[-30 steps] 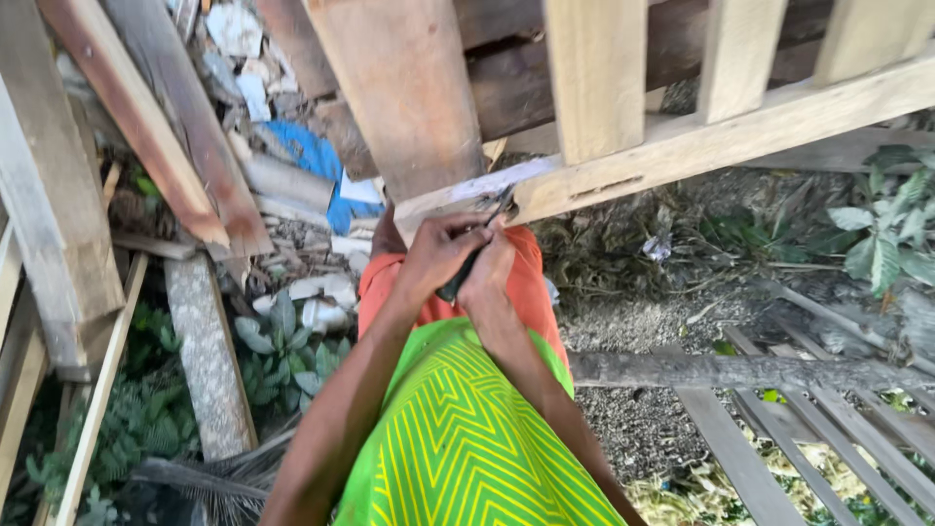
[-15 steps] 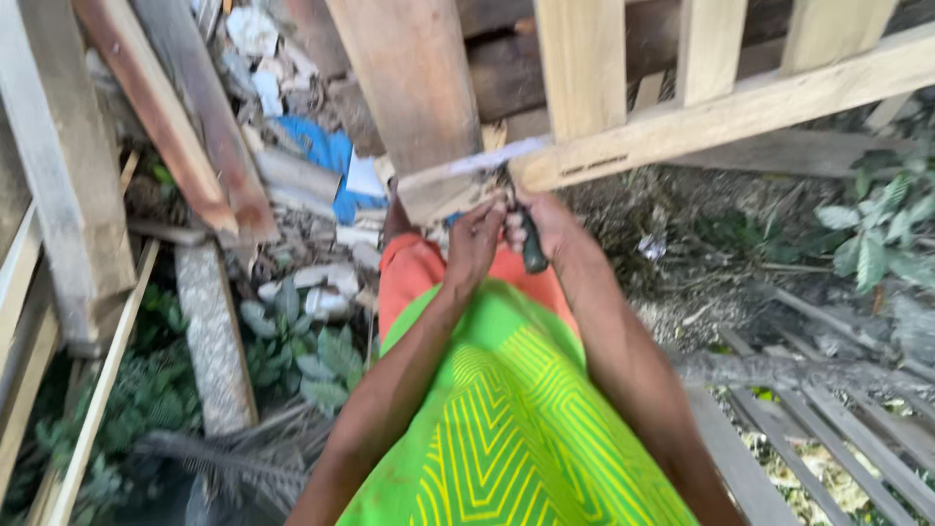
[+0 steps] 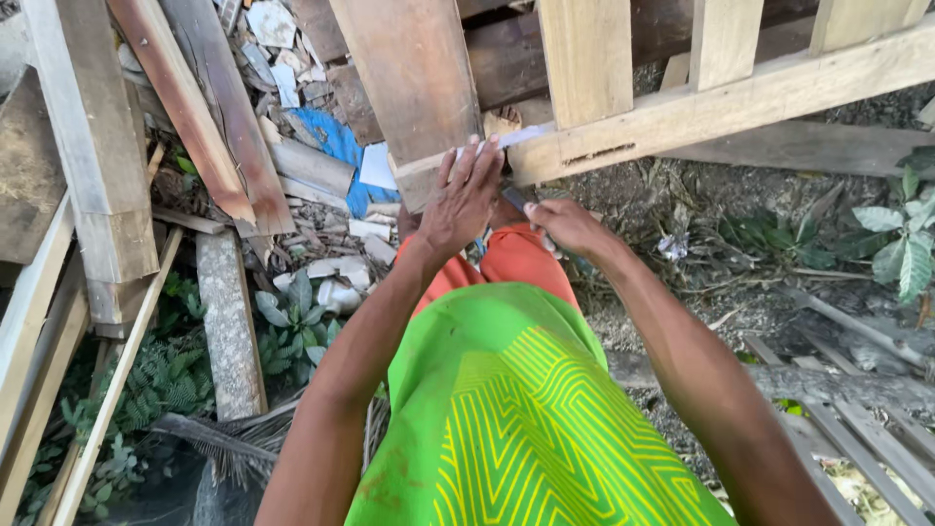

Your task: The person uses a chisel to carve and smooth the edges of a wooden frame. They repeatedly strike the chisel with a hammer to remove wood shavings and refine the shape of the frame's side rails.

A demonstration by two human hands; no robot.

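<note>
While the left hand lies flat with its fingers spread against the lower edge of the pale rail, the right hand sits just below that rail with its fingers curled narrowly around a small dark tool. Only a short part of the tool shows between the two hands, so I cannot tell what kind it is. Both forearms reach up and forward from the green shirt, the left nearly straight, the right angled in from the side.

The end of the rail stops just left of the left hand, where a wide brown plank crosses it. Pale slats rise above the rail, with gaps between them. Below the rail, to the right of the hands, lies open bare ground with dry litter. Left of the rail's end, leaning boards and a rubble heap crowd the space.
</note>
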